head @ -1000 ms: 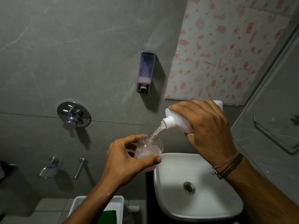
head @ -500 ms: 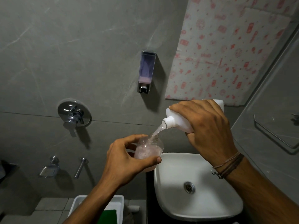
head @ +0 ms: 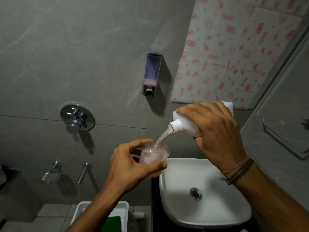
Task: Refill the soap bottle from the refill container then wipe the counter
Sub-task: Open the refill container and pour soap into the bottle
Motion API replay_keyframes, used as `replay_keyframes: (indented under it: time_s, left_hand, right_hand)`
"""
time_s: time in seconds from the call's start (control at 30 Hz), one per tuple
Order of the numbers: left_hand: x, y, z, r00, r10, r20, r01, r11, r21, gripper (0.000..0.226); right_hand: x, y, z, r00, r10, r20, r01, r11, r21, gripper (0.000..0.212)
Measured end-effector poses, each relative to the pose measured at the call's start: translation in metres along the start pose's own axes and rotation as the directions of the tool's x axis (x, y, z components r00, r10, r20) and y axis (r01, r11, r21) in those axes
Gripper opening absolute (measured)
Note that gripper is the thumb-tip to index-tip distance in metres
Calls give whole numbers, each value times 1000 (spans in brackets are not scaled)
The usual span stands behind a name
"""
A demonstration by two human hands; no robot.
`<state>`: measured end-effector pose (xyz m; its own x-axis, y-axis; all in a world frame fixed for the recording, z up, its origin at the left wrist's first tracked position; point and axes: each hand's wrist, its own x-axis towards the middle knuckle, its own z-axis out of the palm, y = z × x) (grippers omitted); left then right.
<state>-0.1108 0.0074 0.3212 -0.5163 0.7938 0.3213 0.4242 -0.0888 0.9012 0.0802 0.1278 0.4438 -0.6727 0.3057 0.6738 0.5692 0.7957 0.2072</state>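
My left hand (head: 132, 166) grips a small clear soap bottle (head: 154, 153), held upright just left of the sink, partly filled with pale pink liquid. My right hand (head: 215, 133) holds a white refill container (head: 185, 121) tilted with its spout down and to the left. A thin stream of pinkish soap (head: 163, 135) runs from the spout into the bottle's open neck. My fingers hide much of both vessels.
A white sink (head: 204, 206) with a metal drain sits below my right hand. A wall soap dispenser (head: 152, 73) hangs above. Tap fittings (head: 76, 118) are on the grey wall at left. A white tray (head: 123, 208) holding something green (head: 112, 224) lies at bottom centre.
Both hands stay almost still while the soap keeps streaming into the bottle; the liquid level appears slightly higher.
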Motion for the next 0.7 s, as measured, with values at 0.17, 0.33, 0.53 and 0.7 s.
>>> replay_keyframes:
  time_s: [0.17, 0.33, 0.53, 0.7]
  left_hand:
    - [0, 0, -1, 1000, -4, 3, 4, 1000, -6, 69]
    - [0, -1, -1, 1000, -12, 7, 12, 1000, -12, 72]
    - [1, -2, -2, 1000, -12, 7, 12, 1000, -6, 71]
    - [1, -4, -2, 1000, 3, 7, -3, 1000, 4, 69]
  right_hand:
    - [0, -1, 0, 1000, -3, 0, 3, 1000, -5, 54]
    - [1, -1, 2, 1000, -5, 1, 5, 1000, -2, 54]
    - [2, 0, 4, 1000, -11, 2, 11, 1000, 6, 57]
    - [4, 0, 5, 1000, -18, -7, 18, 1000, 16, 55]
